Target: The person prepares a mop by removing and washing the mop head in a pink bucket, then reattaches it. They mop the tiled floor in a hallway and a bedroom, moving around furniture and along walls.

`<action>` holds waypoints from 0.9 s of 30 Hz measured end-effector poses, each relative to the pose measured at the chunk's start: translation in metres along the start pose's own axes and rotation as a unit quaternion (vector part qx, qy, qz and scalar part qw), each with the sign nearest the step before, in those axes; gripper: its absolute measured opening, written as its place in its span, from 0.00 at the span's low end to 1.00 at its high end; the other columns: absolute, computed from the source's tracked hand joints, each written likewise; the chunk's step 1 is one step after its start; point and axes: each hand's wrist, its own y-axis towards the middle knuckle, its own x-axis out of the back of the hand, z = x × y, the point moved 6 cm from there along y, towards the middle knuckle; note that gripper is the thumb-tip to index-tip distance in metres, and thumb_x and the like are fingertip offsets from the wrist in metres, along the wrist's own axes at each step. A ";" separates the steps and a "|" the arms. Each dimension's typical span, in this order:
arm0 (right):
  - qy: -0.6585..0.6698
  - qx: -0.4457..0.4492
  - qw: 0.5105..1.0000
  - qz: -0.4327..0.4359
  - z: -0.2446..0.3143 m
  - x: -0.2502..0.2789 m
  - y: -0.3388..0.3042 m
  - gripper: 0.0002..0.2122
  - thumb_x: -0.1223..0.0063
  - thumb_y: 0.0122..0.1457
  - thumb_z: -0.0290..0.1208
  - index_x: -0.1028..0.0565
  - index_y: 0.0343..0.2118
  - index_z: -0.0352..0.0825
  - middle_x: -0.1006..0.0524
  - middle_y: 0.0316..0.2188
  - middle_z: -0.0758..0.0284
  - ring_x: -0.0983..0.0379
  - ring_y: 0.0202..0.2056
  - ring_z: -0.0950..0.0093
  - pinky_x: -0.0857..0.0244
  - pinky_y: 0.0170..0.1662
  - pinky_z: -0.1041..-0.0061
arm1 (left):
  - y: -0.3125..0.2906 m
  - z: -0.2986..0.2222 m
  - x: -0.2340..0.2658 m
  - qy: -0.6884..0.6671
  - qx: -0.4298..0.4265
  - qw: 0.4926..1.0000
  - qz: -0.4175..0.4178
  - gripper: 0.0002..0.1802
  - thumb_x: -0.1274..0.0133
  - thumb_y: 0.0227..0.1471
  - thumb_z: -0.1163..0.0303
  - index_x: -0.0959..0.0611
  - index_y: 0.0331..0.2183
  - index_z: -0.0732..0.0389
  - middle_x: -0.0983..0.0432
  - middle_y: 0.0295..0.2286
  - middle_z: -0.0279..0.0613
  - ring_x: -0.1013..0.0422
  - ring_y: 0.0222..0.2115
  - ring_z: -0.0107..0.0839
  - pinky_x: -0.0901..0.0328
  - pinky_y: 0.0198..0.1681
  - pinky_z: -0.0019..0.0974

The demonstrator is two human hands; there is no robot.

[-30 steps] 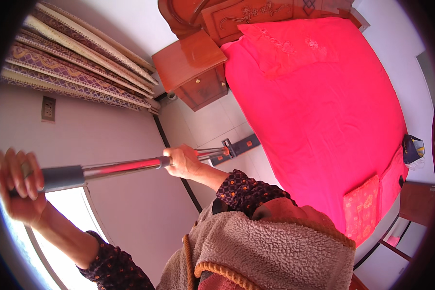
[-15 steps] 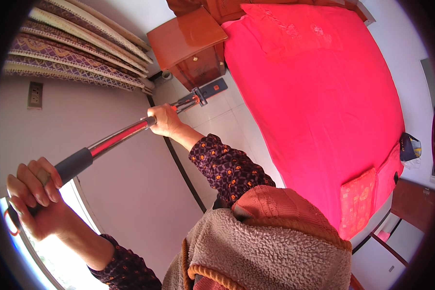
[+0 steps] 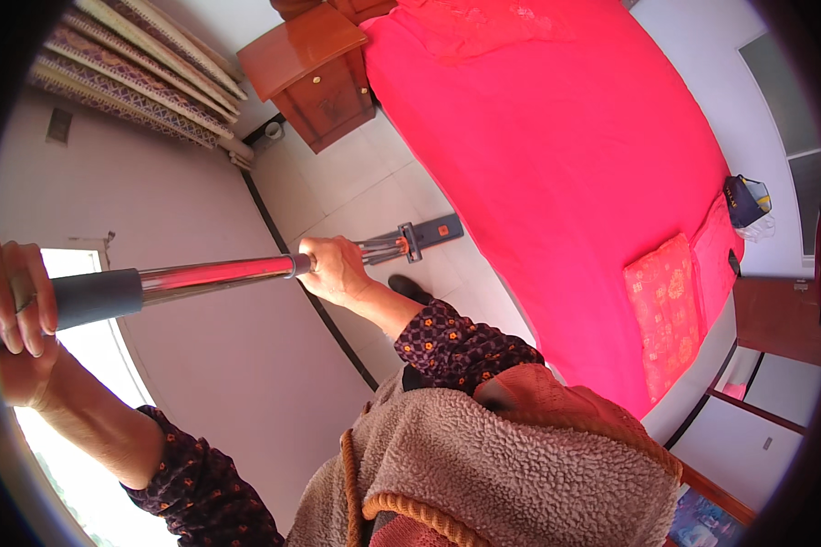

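A flat mop [image 3: 219, 278] with a red and silver pole slants across the view, held in both hands. My left hand [image 3: 20, 301] is closed around the dark grip at the pole's upper end, at the left rim. Lower on the pole, just past a grey collar, the fingers of my right hand [image 3: 336, 270] are wrapped round it. The dark flat mop head [image 3: 436, 232] lies on the pale tiled floor [image 3: 347, 187], its far end at the edge of the bed. One dark shoe [image 3: 410, 289] shows beneath my right forearm.
The bed [image 3: 556, 164] with a pink-red cover fills the right side, a patterned red cloth [image 3: 663, 319] on its near end. A brown bedside cabinet [image 3: 315, 77] stands beyond the mop. Patterned curtains [image 3: 137, 73] hang at the far left above a pale wall [image 3: 173, 201].
The mop head has moved away from beside the cabinet, nearer to me and right to the bed's edge. My left hand has shifted left and up. The view has turned, and a shoe now shows.
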 end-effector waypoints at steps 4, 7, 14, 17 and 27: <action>-0.024 -0.021 0.983 0.181 0.025 -0.006 -0.049 0.09 0.40 0.49 0.35 0.26 0.22 0.36 0.23 0.20 0.58 0.24 0.25 0.54 0.32 0.28 0.59 | -0.080 -0.030 0.014 0.011 -0.005 0.995 -0.099 0.18 0.61 0.61 0.59 0.32 0.20 0.51 0.35 0.16 0.38 0.40 0.09 0.22 0.38 0.15 0.22; -0.001 0.108 0.964 0.242 0.060 -0.025 -0.076 0.09 0.39 0.47 0.33 0.27 0.21 0.36 0.24 0.19 0.59 0.24 0.24 0.56 0.32 0.26 0.61 | -0.135 -0.070 0.030 -0.026 -0.005 0.995 -0.095 0.17 0.64 0.62 0.65 0.31 0.21 0.52 0.33 0.18 0.39 0.39 0.11 0.22 0.37 0.18 0.21; 0.083 0.213 0.952 0.205 0.091 -0.079 -0.031 0.15 0.44 0.55 0.33 0.34 0.18 0.34 0.28 0.17 0.57 0.28 0.22 0.52 0.36 0.24 0.58 | -0.207 -0.143 0.014 0.119 -0.033 0.952 -0.280 0.29 0.54 0.58 0.63 0.36 0.53 0.75 0.36 0.25 0.45 0.36 0.27 0.27 0.37 0.44 0.33; 0.091 0.236 0.947 0.199 0.084 -0.115 0.018 0.18 0.43 0.56 0.37 0.34 0.17 0.33 0.27 0.18 0.56 0.27 0.24 0.52 0.36 0.25 0.58 | -0.157 -0.103 -0.038 0.197 -0.143 0.747 -0.618 0.25 0.48 0.53 0.59 0.31 0.41 0.72 0.46 0.23 0.41 0.45 0.27 0.32 0.42 0.43 0.41; 0.077 0.206 0.951 0.218 -0.003 -0.223 0.090 0.06 0.44 0.41 0.23 0.32 0.18 0.35 0.25 0.20 0.61 0.27 0.29 0.55 0.36 0.34 0.56 | -0.190 0.020 -0.035 0.166 -0.019 0.843 -0.512 0.18 0.60 0.61 0.69 0.42 0.19 0.54 0.49 0.19 0.35 0.50 0.21 0.28 0.44 0.34 0.38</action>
